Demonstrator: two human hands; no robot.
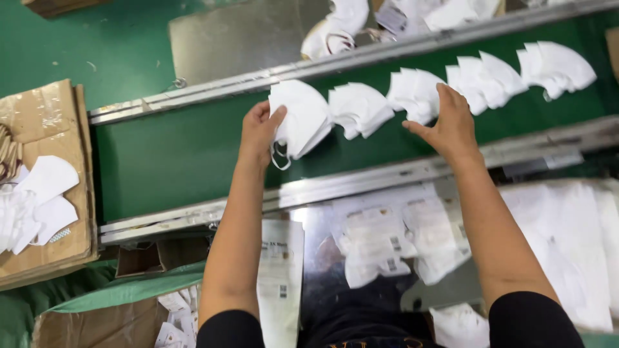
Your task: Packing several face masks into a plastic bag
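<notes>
1. White masks lie in a row on the green belt (167, 161), between two metal rails.
2. The left hand (260, 131) pinches the first mask (298, 116) at its edge, thumb on top; a loop hangs under it.
3. The right hand (449, 121) is spread flat, fingers resting on the third mask (414, 90).
4. A second mask (359, 108) sits between both hands.
5. Clear bags (377, 241) lie on the shiny table near the person.

Five stacks of white folded masks (361, 108) along the green conveyor belt (174, 154); two hands; one cardboard box (61, 212) at belt's left end, several loose masks on it.
</notes>
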